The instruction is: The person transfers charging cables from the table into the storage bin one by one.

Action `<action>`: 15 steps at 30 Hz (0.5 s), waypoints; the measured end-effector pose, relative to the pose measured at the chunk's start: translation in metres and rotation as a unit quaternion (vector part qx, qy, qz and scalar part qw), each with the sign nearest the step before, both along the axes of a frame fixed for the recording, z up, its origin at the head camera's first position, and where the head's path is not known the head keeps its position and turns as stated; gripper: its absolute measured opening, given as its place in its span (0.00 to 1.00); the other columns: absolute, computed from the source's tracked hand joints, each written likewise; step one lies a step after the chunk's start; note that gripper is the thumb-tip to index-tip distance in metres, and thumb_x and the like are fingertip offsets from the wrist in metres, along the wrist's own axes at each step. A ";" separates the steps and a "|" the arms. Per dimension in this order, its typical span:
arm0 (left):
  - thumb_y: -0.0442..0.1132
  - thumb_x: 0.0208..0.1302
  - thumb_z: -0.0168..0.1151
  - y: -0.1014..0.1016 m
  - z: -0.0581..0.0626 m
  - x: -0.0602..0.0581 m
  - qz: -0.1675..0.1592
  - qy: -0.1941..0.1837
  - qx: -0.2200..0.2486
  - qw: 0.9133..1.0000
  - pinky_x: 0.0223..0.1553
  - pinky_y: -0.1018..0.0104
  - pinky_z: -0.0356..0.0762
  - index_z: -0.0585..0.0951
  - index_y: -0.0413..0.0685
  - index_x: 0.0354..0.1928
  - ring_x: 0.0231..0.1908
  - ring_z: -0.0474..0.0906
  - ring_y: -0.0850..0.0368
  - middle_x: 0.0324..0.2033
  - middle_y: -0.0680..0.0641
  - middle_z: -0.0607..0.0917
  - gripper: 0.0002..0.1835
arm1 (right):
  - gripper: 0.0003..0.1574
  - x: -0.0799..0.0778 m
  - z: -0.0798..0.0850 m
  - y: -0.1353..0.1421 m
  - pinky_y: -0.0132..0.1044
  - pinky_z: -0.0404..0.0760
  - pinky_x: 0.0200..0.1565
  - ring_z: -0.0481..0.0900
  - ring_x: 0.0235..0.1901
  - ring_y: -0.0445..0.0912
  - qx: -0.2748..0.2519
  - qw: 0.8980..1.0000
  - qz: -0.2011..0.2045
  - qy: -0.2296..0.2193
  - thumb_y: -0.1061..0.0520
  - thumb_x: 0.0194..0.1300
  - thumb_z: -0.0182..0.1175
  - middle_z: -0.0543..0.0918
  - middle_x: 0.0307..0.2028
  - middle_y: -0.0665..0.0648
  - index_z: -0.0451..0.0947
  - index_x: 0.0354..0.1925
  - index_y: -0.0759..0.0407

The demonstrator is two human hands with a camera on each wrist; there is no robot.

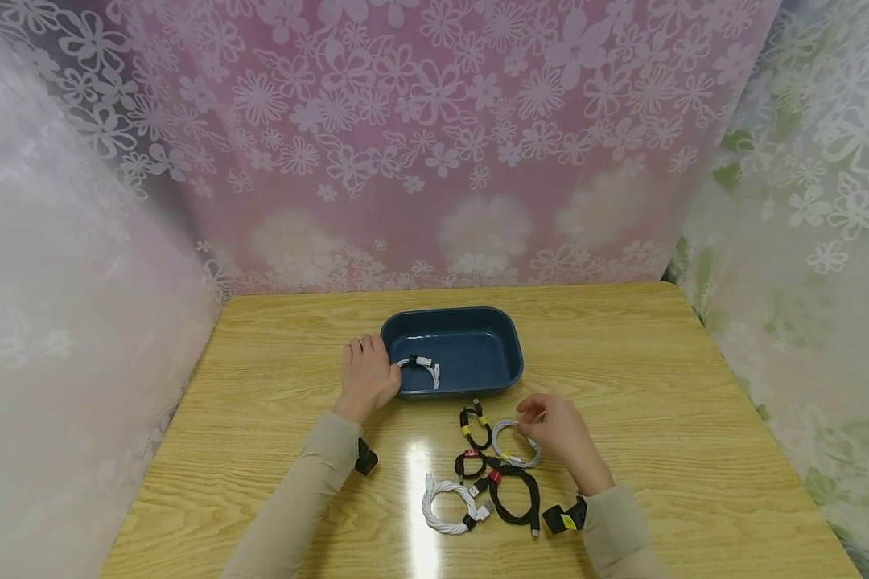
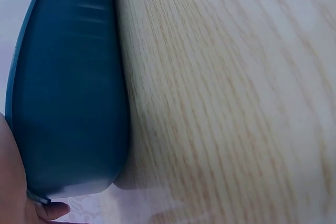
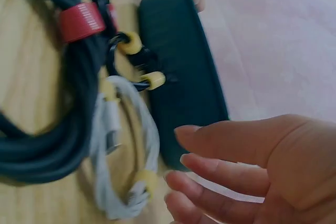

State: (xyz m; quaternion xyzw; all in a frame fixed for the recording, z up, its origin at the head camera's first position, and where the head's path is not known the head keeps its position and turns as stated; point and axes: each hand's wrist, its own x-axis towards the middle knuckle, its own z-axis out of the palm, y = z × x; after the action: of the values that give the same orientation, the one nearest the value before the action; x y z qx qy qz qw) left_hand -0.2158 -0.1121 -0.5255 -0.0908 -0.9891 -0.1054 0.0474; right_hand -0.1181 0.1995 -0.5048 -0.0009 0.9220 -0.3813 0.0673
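Note:
My left hand (image 1: pixel 368 374) grips the left end of a dark blue rectangular bin (image 1: pixel 452 393), its thumb over the rim. Inside the bin, at its left, lies a coiled white cable (image 1: pixel 435 375) with a black tie. My right hand (image 1: pixel 553 426) hovers at a thin white coiled cable (image 1: pixel 496 438) with yellow ties, fingers loosely bent and nothing between them in the right wrist view. Left of that coil is a small black cable (image 1: pixel 489 434) with yellow ties. The left wrist view shows the bin's outer wall (image 2: pixel 73 103) beside part of the left hand (image 2: pixel 11 177).
Nearer the front lie a small black cable (image 1: pixel 459 468) with a red tie, a larger black coil (image 1: pixel 532 490) with a red tie, and a thick white coil (image 1: pixel 429 515) with a black tie. Flowered curtains (image 1: pixel 442 161) surround the wooden table (image 1: pixel 261 450).

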 end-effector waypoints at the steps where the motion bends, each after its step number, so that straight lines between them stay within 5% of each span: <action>1: 0.41 0.67 0.45 0.000 0.000 0.000 0.000 -0.001 0.001 1.000 0.54 0.47 0.58 0.68 0.35 0.48 0.47 0.62 0.38 0.44 0.36 0.69 0.16 | 0.13 0.001 -0.002 0.000 0.42 0.77 0.33 0.79 0.31 0.47 0.005 1.000 -0.002 -0.003 0.62 0.53 0.71 0.83 0.31 0.54 0.84 0.40 0.63; 15: 0.42 0.66 0.44 -0.001 -0.002 -0.001 0.000 0.004 -0.003 1.000 0.52 0.49 0.57 0.68 0.36 0.46 0.45 0.60 0.40 0.42 0.38 0.68 0.15 | 0.11 0.005 -0.016 -0.002 0.44 0.75 0.34 0.76 0.32 0.47 0.049 0.999 -0.019 -0.002 0.62 0.49 0.73 0.80 0.32 0.53 0.84 0.34 0.59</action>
State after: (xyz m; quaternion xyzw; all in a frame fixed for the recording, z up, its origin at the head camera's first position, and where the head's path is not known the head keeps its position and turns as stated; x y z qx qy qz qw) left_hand -0.2166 -0.1129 -0.5271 -0.0910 -0.9893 -0.1024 0.0511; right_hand -0.1131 0.1974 -0.5212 0.0206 0.9393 -0.3370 0.0620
